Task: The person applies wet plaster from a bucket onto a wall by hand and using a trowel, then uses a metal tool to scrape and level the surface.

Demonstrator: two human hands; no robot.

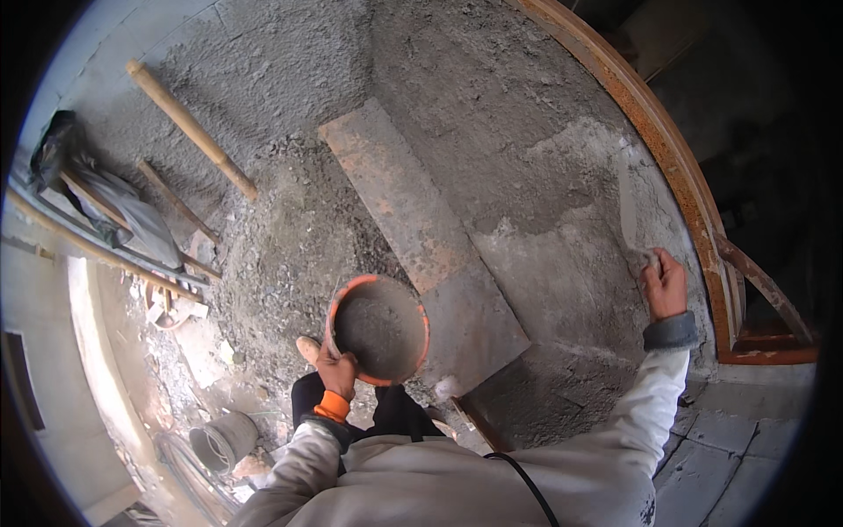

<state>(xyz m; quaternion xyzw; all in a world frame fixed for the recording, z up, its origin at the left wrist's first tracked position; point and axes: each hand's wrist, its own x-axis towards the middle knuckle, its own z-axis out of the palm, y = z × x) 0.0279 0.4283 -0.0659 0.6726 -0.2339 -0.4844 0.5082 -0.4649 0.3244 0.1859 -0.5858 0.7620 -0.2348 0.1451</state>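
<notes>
In my left hand is the near-left rim of a round orange-rimmed bucket, my fingers wrapped around its edge. Grey mortar fills much of the bucket. My right hand is stretched out to the right, closed around the handle of a trowel. Its narrow grey blade lies close against the pale, partly coated wall beside the wooden frame; blade and wall look so alike that I cannot tell if they touch.
A long rusty board slants across the middle. Wooden poles and a plastic sheet lie at the left. Rubble covers the ground. A grey bucket lies lower left. The wooden frame bounds the right.
</notes>
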